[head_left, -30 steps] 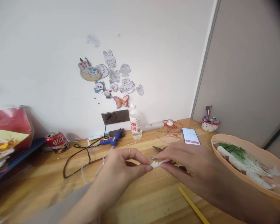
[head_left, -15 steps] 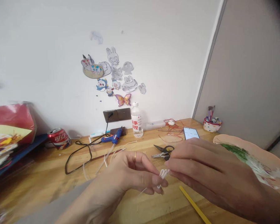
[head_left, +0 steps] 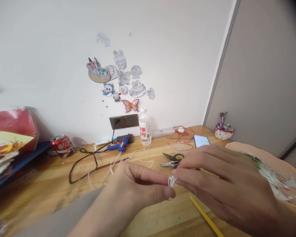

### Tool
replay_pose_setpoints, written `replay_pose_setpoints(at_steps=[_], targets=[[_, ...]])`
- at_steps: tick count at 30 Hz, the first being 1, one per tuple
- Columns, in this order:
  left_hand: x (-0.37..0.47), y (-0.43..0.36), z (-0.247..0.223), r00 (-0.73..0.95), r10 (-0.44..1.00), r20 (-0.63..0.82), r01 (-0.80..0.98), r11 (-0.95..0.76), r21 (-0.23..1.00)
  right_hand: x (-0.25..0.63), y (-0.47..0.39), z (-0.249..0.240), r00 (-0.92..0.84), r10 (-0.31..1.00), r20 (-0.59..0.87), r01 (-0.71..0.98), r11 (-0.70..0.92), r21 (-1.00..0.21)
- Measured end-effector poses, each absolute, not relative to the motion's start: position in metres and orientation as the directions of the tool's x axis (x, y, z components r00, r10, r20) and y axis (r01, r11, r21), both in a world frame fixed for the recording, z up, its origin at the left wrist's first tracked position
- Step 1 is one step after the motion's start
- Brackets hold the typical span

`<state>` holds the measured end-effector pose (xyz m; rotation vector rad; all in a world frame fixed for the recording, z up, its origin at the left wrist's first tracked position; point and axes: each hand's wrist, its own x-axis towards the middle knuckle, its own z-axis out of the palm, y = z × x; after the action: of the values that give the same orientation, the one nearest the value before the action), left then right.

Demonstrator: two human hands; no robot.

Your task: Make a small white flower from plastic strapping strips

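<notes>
"Okay, what just changed at our hands?"

"Our looped white cord (head_left: pixel 172 181) has gone from lying nearly flat between both hands to standing up, loops on top. Our left hand (head_left: pixel 138 188) now has thumb and forefinger pressed together on it, at the lower part of the loops."

"And our right hand (head_left: pixel 227 174)?"

"Palm down, fingers bent, fingertips right beside the loops at 3 o'clock. We can't tell if they pinch a strand; the fingers hide it."

"So what does that mean for us?"

"We read it as the left doing the holding, with the loop tops exposed and within the right fingertips' reach. Ease the left pinch and we'd probably lose the fold; the cord looks thin and springy."

"Surroundings, with the cord as clock centre?"

"Scissors (head_left: pixel 172 163) at 12, near, blades apart on the wooden table (head_left: pixel 128 210). Bottle (head_left: pixel 145 130) at 11, upright by the wall. Blue glue gun (head_left: pixel 119 146) at 10. Phone (head_left: pixel 201 141) between 1 and 2, partly behind our right hand. Yellow strip (head_left: pixel 204 214) at 4, pink tray (head_left: pixel 268 154) between 2 and 3, well apart."
</notes>
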<state>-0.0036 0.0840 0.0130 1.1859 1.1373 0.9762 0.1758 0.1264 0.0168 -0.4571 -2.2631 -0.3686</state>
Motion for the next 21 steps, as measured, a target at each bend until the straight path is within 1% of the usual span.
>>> replay_pose_setpoints(at_steps=[4, 9, 15, 21], targets=[[-0.001, 0.085, 0.009, 0.076, 0.989, -0.124, 0.015, 0.123, 0.992, 0.175, 0.126, 0.014, -0.598, 0.203, 0.775, 0.453, 0.884, 0.118], [0.002, 0.086, 0.007, 0.034, 0.994, -0.107, -0.108, 0.11, 0.988, 0.175, 0.126, 0.01, -0.577, 0.182, 0.796, 0.48, 0.864, 0.15], [0.002, 0.084, 0.007, 0.029, 0.99, -0.139, -0.183, 0.142, 0.973, 0.171, 0.12, 0.009, -0.427, 0.076, 0.901, 0.586, 0.782, 0.211], [0.007, 0.077, 0.012, 0.001, 0.999, -0.046, -0.192, 0.046, 0.98, 0.166, 0.116, 0.009, -0.406, 0.089, 0.909, 0.528, 0.835, 0.155]])
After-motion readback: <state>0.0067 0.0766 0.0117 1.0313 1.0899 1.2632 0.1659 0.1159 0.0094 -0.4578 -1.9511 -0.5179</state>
